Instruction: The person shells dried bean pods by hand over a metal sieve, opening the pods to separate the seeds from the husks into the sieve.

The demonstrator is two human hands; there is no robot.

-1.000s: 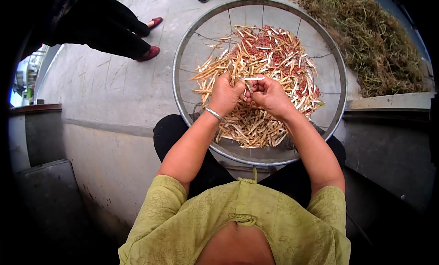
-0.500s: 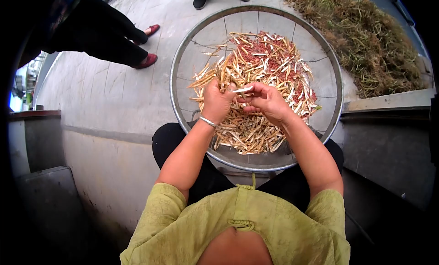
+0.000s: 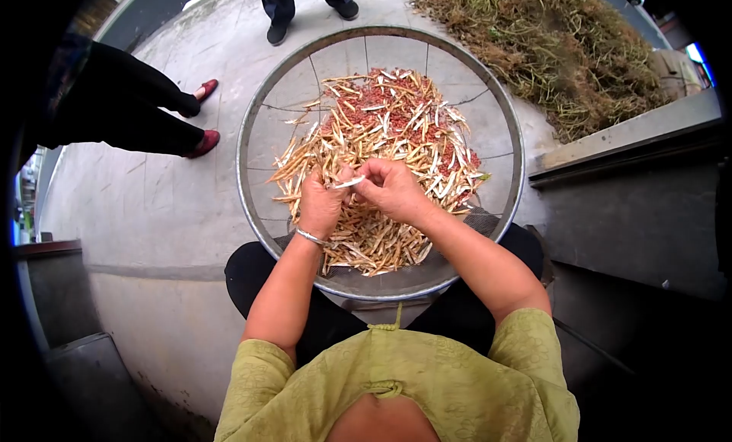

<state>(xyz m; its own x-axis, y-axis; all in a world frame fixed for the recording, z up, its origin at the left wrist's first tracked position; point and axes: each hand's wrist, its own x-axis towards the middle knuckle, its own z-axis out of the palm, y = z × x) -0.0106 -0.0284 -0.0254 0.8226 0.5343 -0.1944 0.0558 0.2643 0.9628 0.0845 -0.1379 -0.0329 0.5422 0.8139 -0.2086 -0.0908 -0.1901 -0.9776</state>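
A large round sieve [image 3: 521, 160] with a metal rim rests across my lap. Inside it lie dry tan bean pods [image 3: 381, 244] and a spread of small red beans [image 3: 396, 123] toward the far side. My left hand [image 3: 319, 205] is closed around some dry pods above the heap. Close against it, my right hand [image 3: 395, 192] pinches a bean pod [image 3: 349, 183] whose pale inner side shows. The pod spans the gap between both hands' fingertips. My fingers partly hide what the left hand grips.
Dried plant stalks [image 3: 557, 53] are piled at the far right beside a low ledge [image 3: 625, 137]. One person in dark trousers and red shoes [image 3: 204, 143] stands at left. Another person's black shoes [image 3: 277, 35] are beyond the sieve.
My right hand has drawn in against the left, its fingers now pinched together on the pod. The whole view has shifted, so the sieve appears further left and slightly lower.
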